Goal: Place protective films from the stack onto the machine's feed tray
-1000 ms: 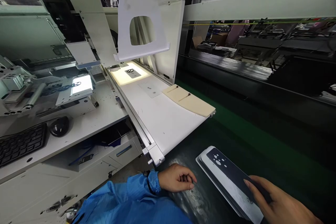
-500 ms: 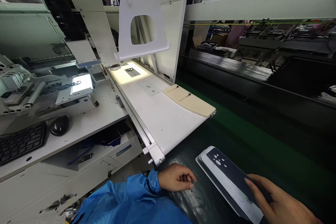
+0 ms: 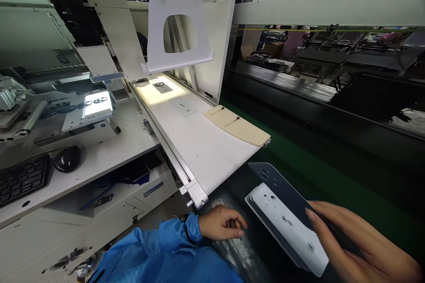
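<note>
My right hand, at the lower right, pinches the edge of a dark phone-back-shaped sheet with round camera cutouts. That sheet lies tilted, partly over the right side of a stack of pale phone-back sheets, whose top piece carries small dark marks. Left of the stack is my left hand, its fingers loosely curled in with nothing seen in them. It rests near the dark work surface, below the end of a white conveyor belt.
On the belt lie a thin clear sheet and, over a glowing panel, a grey sheet. A cream guide plate edges the belt. Leftward are a mouse, a keyboard and a machine. A white cutout panel hangs above.
My right hand has shifted the dark sheet up and right off the stack, exposing the pale top piece. The clear sheet has moved slightly back along the belt. My left hand stays put.
</note>
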Motion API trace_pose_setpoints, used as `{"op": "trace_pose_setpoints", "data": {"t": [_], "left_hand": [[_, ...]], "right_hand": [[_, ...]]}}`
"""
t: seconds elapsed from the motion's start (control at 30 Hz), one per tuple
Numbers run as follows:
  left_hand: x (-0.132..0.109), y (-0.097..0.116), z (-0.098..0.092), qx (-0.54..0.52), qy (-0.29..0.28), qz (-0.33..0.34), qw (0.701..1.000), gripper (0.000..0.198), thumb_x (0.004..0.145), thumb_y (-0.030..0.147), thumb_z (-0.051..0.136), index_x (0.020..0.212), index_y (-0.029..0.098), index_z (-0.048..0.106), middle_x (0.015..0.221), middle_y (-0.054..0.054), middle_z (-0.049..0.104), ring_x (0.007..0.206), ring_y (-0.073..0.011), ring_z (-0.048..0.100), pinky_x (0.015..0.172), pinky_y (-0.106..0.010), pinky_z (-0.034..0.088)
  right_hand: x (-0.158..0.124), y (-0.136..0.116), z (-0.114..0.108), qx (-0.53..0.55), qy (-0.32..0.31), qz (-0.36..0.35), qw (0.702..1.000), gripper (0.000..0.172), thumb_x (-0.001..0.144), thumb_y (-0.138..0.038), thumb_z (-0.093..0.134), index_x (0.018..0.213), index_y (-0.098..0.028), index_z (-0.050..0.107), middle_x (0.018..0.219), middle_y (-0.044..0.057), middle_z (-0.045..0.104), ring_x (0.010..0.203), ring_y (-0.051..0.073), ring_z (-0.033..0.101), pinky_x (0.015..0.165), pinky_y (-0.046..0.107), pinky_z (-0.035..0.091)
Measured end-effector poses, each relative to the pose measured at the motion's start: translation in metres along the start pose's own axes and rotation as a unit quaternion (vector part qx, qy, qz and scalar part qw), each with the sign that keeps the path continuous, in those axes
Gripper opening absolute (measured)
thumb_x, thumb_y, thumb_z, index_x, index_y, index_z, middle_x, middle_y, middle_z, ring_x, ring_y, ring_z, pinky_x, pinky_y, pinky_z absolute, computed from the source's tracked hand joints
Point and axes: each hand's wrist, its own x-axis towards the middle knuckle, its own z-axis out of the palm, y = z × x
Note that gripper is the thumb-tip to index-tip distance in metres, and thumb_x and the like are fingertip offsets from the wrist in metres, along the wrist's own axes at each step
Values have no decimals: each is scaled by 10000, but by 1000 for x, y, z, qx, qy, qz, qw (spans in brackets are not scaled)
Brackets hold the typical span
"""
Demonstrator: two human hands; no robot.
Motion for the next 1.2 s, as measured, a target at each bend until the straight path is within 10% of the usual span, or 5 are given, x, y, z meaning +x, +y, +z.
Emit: {"op": "trace_pose_setpoints", "data": {"t": [0.17, 0.4, 0.77, 1.2], "left_hand": [[-1, 4, -1, 26, 1, 26, 999, 240, 845, 196, 713, 1074, 125, 736, 801, -39, 706, 647, -94, 592, 601, -168, 458], [-5, 5, -1, 90, 20, 76, 993, 236, 839, 175, 711, 1070, 133, 723, 893, -55, 734, 819, -174, 664, 768, -253, 540], [-4, 2, -3, 78, -2, 105, 991, 228, 834, 194, 686, 1051, 149, 741, 874, -44, 733, 783, -170, 662, 775, -264, 542], [-5, 6, -6, 34, -33, 54, 997, 221, 827, 192, 709, 1040, 147, 747, 818, -33, 729, 687, -122, 625, 632, -184, 482]], "right_hand": [[71, -61, 46, -81, 110, -211, 968, 214, 920, -99, 549, 1090, -128, 676, 997, 73, 743, 874, 179, 701, 776, 280, 567], [88, -104, 120, -129, -50, -205, 969, 277, 922, -136, 531, 1127, -83, 711, 1145, 143, 727, 991, 276, 693, 760, 354, 592], [106, -112, 124, -102, -272, -127, 948, 669, 970, -582, 442, 1429, -101, 519, 1529, 182, 422, 1425, 365, 363, 1149, 536, 360], [134, -121, 138, -93, -323, -61, 940, 743, 987, -602, 353, 1494, -62, 408, 1602, 202, 279, 1475, 382, 242, 1191, 550, 246]]}}
